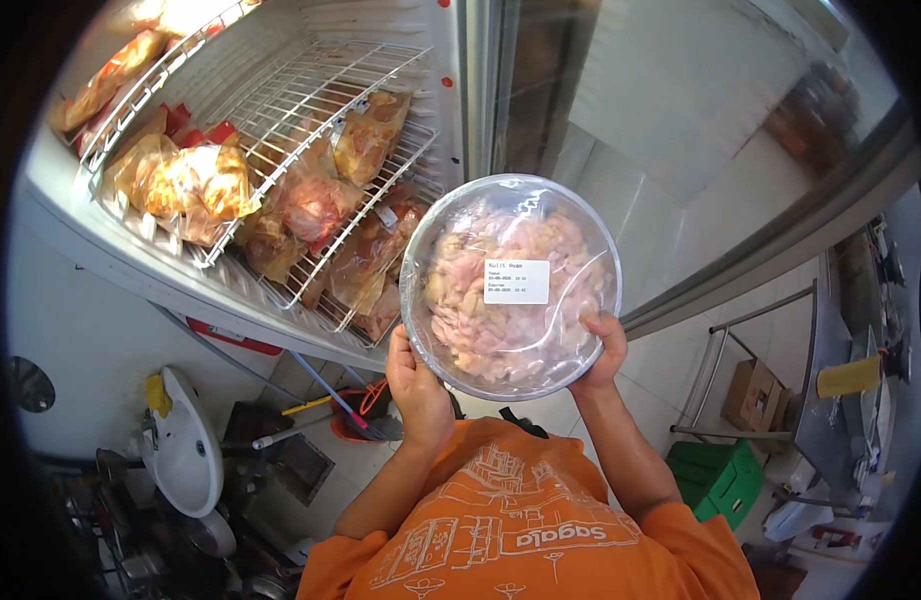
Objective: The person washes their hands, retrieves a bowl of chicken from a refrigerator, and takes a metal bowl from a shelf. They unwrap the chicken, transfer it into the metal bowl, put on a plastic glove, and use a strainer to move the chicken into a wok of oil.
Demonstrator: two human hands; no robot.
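I hold a round bowl [510, 285] up in front of me with both hands. It is sealed with clear film, filled with pale pink raw meat pieces, and has a white printed label [516, 281] on top. My left hand [417, 385] grips the rim at the lower left. At the lower right edge my right hand [602, 345] clasps it, thumb over the film. The bowl is level with an open refrigerator [120, 255], just off the end of its wire shelves [310, 110].
Bags of marinated meat [195, 185] lie on the wire shelves, more [365, 255] on the lower rack. The glass fridge door [680, 130] stands open to the right. Below are a white sink [185, 455], a red bucket [355, 415], a green crate [720, 480], a cardboard box [752, 392] and a metal table [815, 400].
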